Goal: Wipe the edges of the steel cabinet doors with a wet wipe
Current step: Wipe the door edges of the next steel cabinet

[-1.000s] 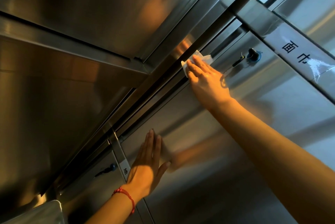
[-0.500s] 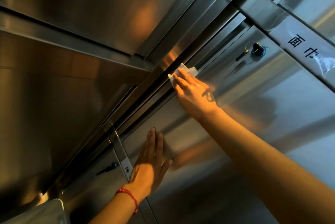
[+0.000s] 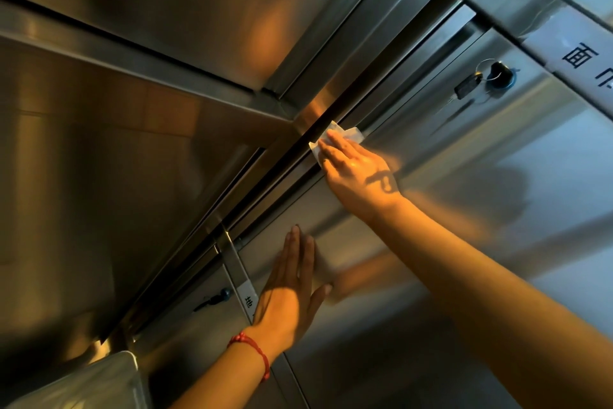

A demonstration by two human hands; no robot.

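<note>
Wiping is happening along the top edge of the brushed steel cabinet door (image 3: 464, 209), with the right hand (image 3: 358, 173) pressing a small white wet wipe (image 3: 345, 134) flat against that edge, right by the dark gap above it. Its fingers (image 3: 335, 151) are lying straight over the wipe, not curling round it. The left hand (image 3: 292, 296) is resting flat and released lower on the same door, red string bracelet (image 3: 255, 350) on the wrist, probably bracing.

To do this bit well I'd be keeping even pressure and letting the wipe's front fold into the lip of the gap, so grime isn't just getting pushed in.

Other stuff near the door: a black key on a ring (image 3: 471, 87) is hanging from the round lock (image 3: 501, 75) in its upper corner, and a white label with black characters (image 3: 583, 60) is sitting on the frame beside that. The key could be snagging the wipe.
</note>
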